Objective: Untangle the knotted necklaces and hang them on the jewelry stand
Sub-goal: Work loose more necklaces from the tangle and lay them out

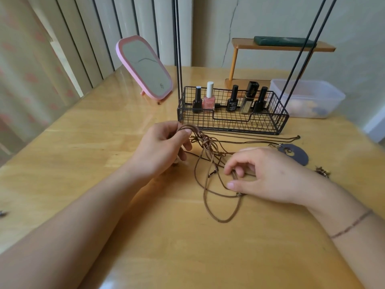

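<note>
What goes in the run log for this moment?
stage: untangling | left hand: grips knotted cords | right hand: pinches cord loop | stand: nothing hung

Tangled necklaces (208,155) on table (83,155) before wire basket (231,119), bottles (232,99) inside, mirror (144,66) left, tub (308,97) right

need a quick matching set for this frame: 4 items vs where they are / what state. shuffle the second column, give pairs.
Items
1. mirror
2. bottles
3. left hand
4. grey pendant

Places or states
A. flat on the table, just beyond the right hand
B. upright inside the wire basket
C. gripping the knotted cords
D. tilted back on its stand, far left of the basket

Pairs: 1-D, 2-B, 3-C, 4-A
</note>
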{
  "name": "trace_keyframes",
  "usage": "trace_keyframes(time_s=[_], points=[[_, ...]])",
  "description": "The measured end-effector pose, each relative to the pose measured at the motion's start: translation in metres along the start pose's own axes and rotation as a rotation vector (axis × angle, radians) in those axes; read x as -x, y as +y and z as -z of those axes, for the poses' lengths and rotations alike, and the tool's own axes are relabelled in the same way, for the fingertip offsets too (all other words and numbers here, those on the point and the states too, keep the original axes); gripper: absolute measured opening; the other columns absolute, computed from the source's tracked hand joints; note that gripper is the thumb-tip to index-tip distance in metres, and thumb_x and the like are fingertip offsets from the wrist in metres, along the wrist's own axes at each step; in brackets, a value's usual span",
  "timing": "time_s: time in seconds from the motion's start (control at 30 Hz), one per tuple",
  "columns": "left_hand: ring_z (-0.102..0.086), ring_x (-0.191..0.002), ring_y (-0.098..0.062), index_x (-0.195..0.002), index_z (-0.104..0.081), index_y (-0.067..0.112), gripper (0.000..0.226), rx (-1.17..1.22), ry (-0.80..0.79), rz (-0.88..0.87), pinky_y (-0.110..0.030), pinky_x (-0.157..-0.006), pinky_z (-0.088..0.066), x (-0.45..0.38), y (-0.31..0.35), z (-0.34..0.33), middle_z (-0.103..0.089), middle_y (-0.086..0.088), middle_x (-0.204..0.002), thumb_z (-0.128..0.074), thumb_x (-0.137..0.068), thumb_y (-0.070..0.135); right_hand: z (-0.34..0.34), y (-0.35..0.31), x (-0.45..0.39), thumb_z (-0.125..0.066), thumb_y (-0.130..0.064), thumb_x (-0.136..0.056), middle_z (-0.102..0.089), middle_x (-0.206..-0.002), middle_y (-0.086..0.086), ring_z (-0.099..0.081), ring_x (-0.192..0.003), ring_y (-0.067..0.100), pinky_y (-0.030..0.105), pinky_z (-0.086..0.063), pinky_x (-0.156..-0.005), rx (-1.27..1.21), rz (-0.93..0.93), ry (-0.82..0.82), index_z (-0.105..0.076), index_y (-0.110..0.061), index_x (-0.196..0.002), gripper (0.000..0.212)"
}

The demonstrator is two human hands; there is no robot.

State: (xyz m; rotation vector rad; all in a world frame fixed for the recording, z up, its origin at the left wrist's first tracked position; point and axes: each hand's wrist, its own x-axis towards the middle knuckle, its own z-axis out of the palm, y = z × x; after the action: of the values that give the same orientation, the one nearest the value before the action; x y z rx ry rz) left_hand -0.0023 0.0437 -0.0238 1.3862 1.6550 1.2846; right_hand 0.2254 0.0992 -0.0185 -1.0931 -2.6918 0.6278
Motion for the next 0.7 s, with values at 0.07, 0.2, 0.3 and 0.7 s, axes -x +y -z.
trace_keyframes(time_s=[0.07, 0.2, 0.3, 0.7], points=[[-0.056, -0.051, -0.012, -0.073, -0.056, 0.011, 0.030, -0.056, 0.011, -0.039, -0.017, -0.046, -0.041, 0.001, 0.000, 0.001, -0.059, 0.002, -0.059, -0.053, -0.101, 0.020, 0.010, 0.003, 0.005, -0.078, -0.048, -0.074, -0.062, -0.081, -0.016, -0.053, -0.067, 0.002, 0.039, -0.053, -0.068, 0.008, -0.041, -0.081, -0.066, -0.042, -0.089, 0.020], [-0.043, -0.048, -0.008, -0.072, -0.057, 0.008, 0.029, -0.109, -0.027, -0.110, -0.019, -0.048, -0.038, 0.001, -0.001, 0.001, -0.050, 0.009, -0.052, -0.056, -0.099, 0.020, 0.018, 0.001, 0.011, -0.075, -0.052, -0.071, -0.059, -0.077, -0.014, -0.055, -0.070, 0.006, 0.043, -0.053, -0.069, 0.089, -0.036, -0.135, -0.068, -0.041, -0.078, 0.015], [-0.040, -0.048, -0.007, -0.076, -0.061, 0.007, 0.025, -0.088, -0.072, -0.143, -0.017, -0.047, -0.034, 0.001, -0.001, 0.001, -0.050, 0.008, -0.055, -0.057, -0.098, 0.018, 0.011, -0.006, 0.008, -0.070, -0.054, -0.071, -0.056, -0.077, -0.013, -0.053, -0.072, 0.006, 0.040, -0.051, -0.066, 0.067, 0.002, 0.062, -0.068, -0.036, -0.071, 0.018], [-0.041, -0.045, -0.001, -0.092, -0.067, -0.001, 0.024, 0.024, -0.131, -0.140, -0.009, -0.045, -0.030, 0.002, 0.004, 0.006, -0.060, -0.005, -0.063, -0.047, -0.101, 0.009, -0.007, 0.000, -0.004, -0.066, -0.018, -0.085, -0.060, -0.067, -0.007, -0.055, -0.062, 0.009, 0.035, -0.053, -0.060, -0.072, -0.113, 0.308, -0.065, -0.035, -0.080, 0.018]])
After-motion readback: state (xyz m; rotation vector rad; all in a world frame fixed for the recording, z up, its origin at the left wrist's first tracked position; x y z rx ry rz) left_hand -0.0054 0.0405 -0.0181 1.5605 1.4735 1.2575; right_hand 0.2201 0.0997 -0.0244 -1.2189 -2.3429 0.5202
